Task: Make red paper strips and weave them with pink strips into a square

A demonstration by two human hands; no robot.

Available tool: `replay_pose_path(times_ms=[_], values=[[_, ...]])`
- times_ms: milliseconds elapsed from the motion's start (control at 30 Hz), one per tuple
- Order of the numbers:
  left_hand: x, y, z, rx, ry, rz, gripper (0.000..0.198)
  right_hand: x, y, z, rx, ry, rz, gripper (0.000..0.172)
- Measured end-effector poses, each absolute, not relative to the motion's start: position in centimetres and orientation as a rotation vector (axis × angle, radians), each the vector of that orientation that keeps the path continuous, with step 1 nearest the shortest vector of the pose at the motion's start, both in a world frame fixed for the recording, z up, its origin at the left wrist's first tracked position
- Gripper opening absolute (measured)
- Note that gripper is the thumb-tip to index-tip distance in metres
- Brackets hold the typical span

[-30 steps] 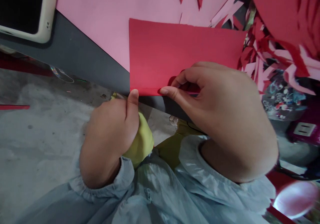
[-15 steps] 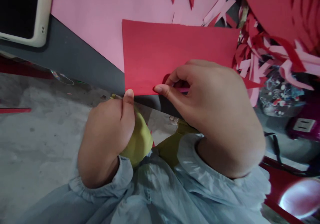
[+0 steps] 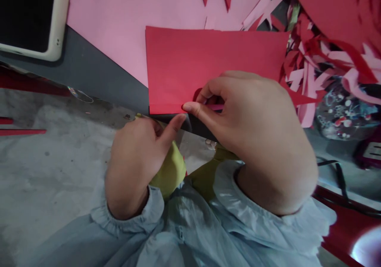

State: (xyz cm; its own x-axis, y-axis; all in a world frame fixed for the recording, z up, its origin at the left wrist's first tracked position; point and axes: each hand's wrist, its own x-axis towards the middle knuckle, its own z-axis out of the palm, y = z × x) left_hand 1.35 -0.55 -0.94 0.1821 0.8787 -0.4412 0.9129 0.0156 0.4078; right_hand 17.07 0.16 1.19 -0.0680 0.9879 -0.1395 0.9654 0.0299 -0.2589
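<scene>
A red sheet of paper (image 3: 178, 64) lies at the table's near edge, with a narrow folded strip along its bottom edge. My right hand (image 3: 253, 112) pinches that folded edge between thumb and bent fingers, near the middle of the side. My left hand (image 3: 139, 159) is just below the paper's lower left part. Its thumb is stretched out toward the right thumb, its tip close under the fold and seemingly off the paper. The other left fingers are mostly hidden beneath the hand.
Pink paper (image 3: 113, 24) lies under the red sheet on the dark table (image 3: 86, 60). A phone in a pale case (image 3: 58, 32) is at upper left. Red and pink paper strips (image 3: 306, 72) pile up at right, beside a clear bag of beads (image 3: 342, 112).
My left thumb has left the paper's lower left corner, and the left hand has shifted right toward my right hand. The right hand keeps its pinch in nearly the same spot.
</scene>
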Motion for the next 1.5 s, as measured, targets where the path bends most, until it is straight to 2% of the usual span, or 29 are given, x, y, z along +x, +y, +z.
replay_pose_path(times_ms=[167, 333, 400, 600, 900, 1200, 1500], values=[[0.4, -1.6, 0.1, 1.983, 1.533, -0.042, 0.059, 17.0, 0.2, 1.2, -2.127, -2.155, 0.514, 0.016], [-1.1, -2.9, 1.9, 2.171, 1.367, 0.394, 0.026, 17.2, 0.4, 0.9, -2.092, -2.16, 0.501, 0.021], [-1.1, -3.3, 2.0, 2.23, 1.334, 0.489, 0.021, 17.3, 0.4, 0.8, -2.068, -2.192, 0.473, 0.021], [0.3, -4.0, 1.1, 2.424, 1.29, 0.396, 0.037, 17.4, 0.9, 0.9, -2.112, -2.311, 0.412, 0.026], [1.2, -5.3, 0.1, 2.42, 1.382, 0.292, 0.052, 17.4, 0.8, 0.8, -2.079, -2.269, 0.446, 0.021], [1.4, -5.7, -0.2, 2.377, 1.517, 0.367, 0.054, 17.0, 0.7, 1.5, -2.13, -2.239, 0.507, 0.024], [1.5, -5.2, -0.6, 2.419, 1.592, 0.365, 0.048, 17.7, 0.8, 2.2, -2.2, -2.305, 0.505, 0.03]])
